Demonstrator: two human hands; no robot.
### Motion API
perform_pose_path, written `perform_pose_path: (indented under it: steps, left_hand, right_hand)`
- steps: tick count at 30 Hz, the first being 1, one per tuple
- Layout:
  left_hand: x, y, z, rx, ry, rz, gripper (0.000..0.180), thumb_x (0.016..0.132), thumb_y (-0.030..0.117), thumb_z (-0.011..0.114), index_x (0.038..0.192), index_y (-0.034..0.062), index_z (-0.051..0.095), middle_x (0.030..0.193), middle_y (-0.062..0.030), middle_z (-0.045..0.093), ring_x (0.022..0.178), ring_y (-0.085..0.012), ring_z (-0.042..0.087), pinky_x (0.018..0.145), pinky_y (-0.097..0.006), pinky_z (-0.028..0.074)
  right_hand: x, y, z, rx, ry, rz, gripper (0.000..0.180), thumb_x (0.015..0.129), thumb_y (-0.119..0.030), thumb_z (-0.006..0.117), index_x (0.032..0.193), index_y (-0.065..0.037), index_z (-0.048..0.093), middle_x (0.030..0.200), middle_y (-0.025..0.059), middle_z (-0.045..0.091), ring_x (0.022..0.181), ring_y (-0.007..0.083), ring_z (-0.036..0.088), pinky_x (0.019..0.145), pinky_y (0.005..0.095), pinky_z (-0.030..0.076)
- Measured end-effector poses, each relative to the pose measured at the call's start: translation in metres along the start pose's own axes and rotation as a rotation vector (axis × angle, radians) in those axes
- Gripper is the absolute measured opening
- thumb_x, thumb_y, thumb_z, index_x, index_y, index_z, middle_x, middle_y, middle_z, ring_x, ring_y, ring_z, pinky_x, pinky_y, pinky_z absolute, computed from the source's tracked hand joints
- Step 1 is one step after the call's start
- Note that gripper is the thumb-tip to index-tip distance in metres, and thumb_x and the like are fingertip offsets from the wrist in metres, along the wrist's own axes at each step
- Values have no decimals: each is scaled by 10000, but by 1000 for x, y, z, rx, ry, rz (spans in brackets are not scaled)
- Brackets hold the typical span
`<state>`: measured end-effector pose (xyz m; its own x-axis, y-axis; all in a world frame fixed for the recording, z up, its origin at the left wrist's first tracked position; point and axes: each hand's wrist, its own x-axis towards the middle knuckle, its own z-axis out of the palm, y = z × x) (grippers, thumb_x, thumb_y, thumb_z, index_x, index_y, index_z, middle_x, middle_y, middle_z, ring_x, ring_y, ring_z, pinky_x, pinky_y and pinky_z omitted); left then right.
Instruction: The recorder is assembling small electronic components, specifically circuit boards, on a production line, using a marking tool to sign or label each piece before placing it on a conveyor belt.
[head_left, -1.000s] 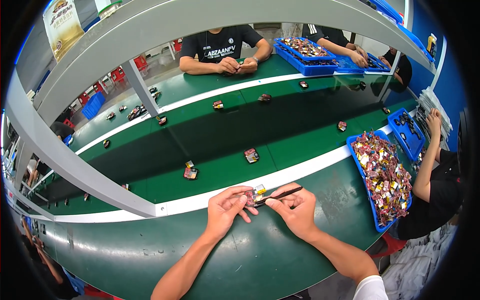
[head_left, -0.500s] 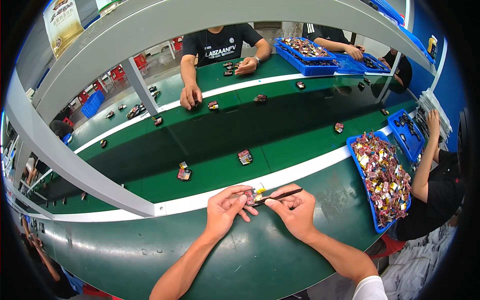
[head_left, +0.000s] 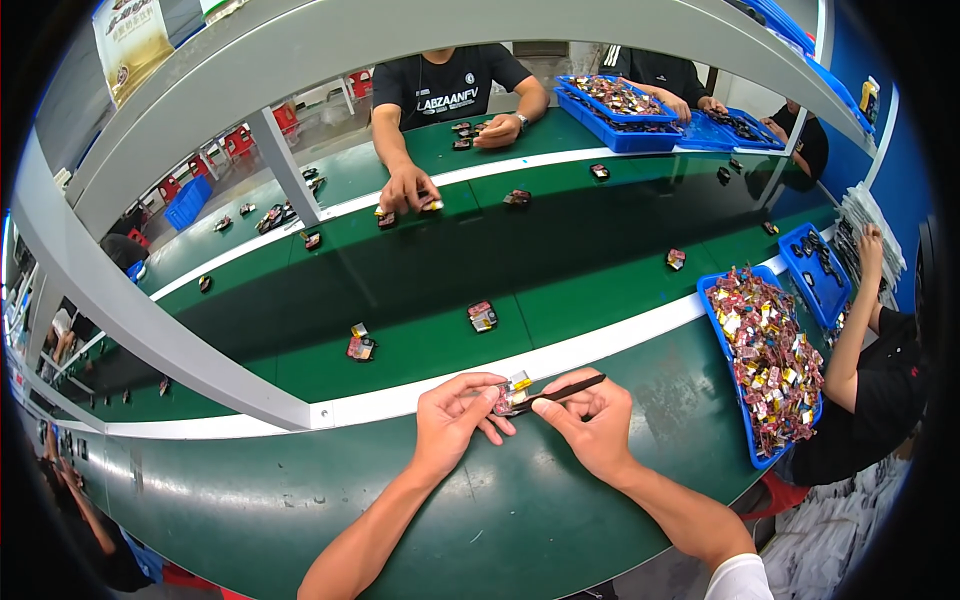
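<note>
My left hand (head_left: pixel 447 418) pinches a small reddish circuit board (head_left: pixel 504 403) between thumb and fingers, above the near side of the green bench. A silver-and-yellow piece (head_left: pixel 519 381) stands up from the board's far edge. In my right hand (head_left: pixel 597 428) is a pair of black tweezers (head_left: pixel 574 387), closed in the fingers with the tips pointing left at the board. Whether the tips grip anything is too small to tell. Past my hands, similar board assemblies lie on the green conveyor belt, one at the middle (head_left: pixel 482 316) and one farther left (head_left: pixel 361 346).
At right, a blue tray (head_left: pixel 741 402) is heaped with small boards; a smaller blue tray (head_left: pixel 838 300) holds black parts. A white rail (head_left: pixel 590 346) edges the belt. A grey frame post (head_left: pixel 190 345) rises at left. Co-workers sit across the belt and at right.
The assemblies on the belt have shifted slightly left. Across the belt, a co-worker's hand has moved right onto an assembly there. My hands stay nearly still, the board tilting a little.
</note>
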<state>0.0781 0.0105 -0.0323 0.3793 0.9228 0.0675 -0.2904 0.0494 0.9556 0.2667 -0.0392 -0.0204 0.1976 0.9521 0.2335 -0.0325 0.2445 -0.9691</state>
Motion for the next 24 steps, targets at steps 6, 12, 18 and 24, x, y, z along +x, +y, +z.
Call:
perform_pose_path:
  steps: [6, 12, 18, 24]
  left_hand:
    - [0, 1, -1, -9, 26, -4, 242, 984, 97, 601, 1121, -96, 649, 858, -184, 707, 633, -246, 717, 492, -278, 565]
    - [1, 0, 0, -14, 23, -7, 241, 981, 94, 606, 1122, -97, 649, 855, -187, 706, 628, -241, 715, 492, -277, 565]
    - [1, 1, -5, -15, -4, -52, 257, 994, 106, 602, 1147, -98, 637, 876, -183, 700, 656, -226, 715, 526, -281, 577]
    - [-1, 3, 3, 5, 2, -72, 223, 954, 60, 654, 1123, -86, 644, 825, -134, 704, 614, -160, 678, 513, -252, 545]
  right_hand:
    - [2, 1, -3, -84, -44, -85, 157, 830, 24, 777, 943, 23, 669, 780, 5, 683, 496, -33, 396, 445, 176, 283]
    - [0, 2, -5, -242, -50, -187, 140, 803, 9, 801, 897, -2, 697, 650, 0, 659, 434, -13, 378, 428, 204, 284]
    - [0, -6, -1, -399, -86, -434, 137, 758, -11, 817, 844, -62, 724, 686, 14, 715, 389, 59, 386, 412, 246, 307]
    - [1, -5, -1, -496, -151, -650, 199, 712, 55, 774, 833, -94, 722, 801, 6, 762, 435, 108, 538, 434, 250, 322]
